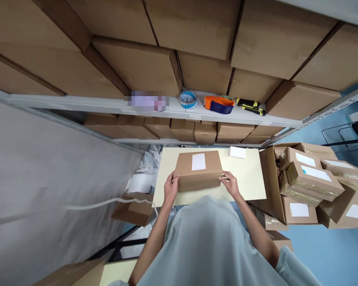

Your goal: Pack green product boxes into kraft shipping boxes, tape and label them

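Observation:
A brown cardboard box (197, 171) with a white label on its top sits on a pale yellow table (247, 178). My left hand (170, 187) grips the box's left end with curled fingers. My right hand (229, 183) holds the right end, fingers pressed to the side. A small stack of white labels (237, 152) lies at the table's far right.
A grey shelf (179, 109) above carries a tape roll (187, 99), an orange and blue tape dispenser (219, 104) and a yellow-black tool (250, 106), among many brown cartons. A large open carton (313, 182) of taped labelled boxes stands at right. An empty box (134, 208) lies lower left.

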Available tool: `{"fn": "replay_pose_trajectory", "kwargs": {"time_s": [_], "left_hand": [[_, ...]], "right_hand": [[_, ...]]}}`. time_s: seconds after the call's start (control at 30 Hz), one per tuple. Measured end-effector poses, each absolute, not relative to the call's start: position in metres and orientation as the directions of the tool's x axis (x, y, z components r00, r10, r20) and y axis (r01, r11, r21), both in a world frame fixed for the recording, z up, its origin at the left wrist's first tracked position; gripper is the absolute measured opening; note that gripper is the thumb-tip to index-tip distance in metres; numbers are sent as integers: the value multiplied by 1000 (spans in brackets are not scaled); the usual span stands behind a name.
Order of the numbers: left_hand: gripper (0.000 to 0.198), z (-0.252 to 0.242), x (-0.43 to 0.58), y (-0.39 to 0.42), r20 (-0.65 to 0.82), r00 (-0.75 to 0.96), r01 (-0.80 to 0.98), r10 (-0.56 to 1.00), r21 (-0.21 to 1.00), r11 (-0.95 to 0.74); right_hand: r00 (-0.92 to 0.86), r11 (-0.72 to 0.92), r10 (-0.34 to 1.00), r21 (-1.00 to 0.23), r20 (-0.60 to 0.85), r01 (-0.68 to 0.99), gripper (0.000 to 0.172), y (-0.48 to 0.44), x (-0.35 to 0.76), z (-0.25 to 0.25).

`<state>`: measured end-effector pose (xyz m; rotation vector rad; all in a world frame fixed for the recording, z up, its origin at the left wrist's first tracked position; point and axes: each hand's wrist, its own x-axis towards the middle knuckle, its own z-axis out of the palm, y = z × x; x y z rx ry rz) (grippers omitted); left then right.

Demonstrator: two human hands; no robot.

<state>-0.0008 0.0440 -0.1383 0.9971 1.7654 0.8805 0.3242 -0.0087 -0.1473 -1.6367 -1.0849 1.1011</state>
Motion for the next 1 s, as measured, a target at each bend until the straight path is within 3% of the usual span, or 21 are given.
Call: {"fn": "replay_pose_trajectory", "kwargs": {"time_s": [0.2, 0.43, 0.57, 0.7, 0.8, 0.87, 1.0], "left_hand": [[46, -141, -16, 42, -363, -266, 375, 893, 815, 442], [55, -155, -21, 31, -427, -297, 567, 854, 641, 518], [76, -142, -7, 52, -189, -376, 651, 907, 643, 404], [68, -102, 37, 110, 45, -267, 649, 963, 747, 145], [53, -55, 86, 172, 303, -168, 630, 938, 765, -135], [48, -22, 119, 209, 448, -123, 627, 886, 727, -280], [44, 23, 163, 245, 595, -56, 616, 802, 652, -441]], "right_hand": [[201, -252, 953, -962, -228, 103, 48, -23, 317, -162], [115, -300, 953, -923, -280, 242, 41, -39, 307, -174], [147, -158, 984, -870, -100, 466, 71, 14, 324, -126], [87, 189, 948, -761, 306, 620, 66, 125, 347, -34], [3, 326, 874, -590, 486, 739, 59, 214, 351, 29], [-57, 320, 868, -468, 494, 824, 50, 261, 348, 54], [-27, 114, 945, -253, 326, 961, 46, 312, 339, 62]]}}
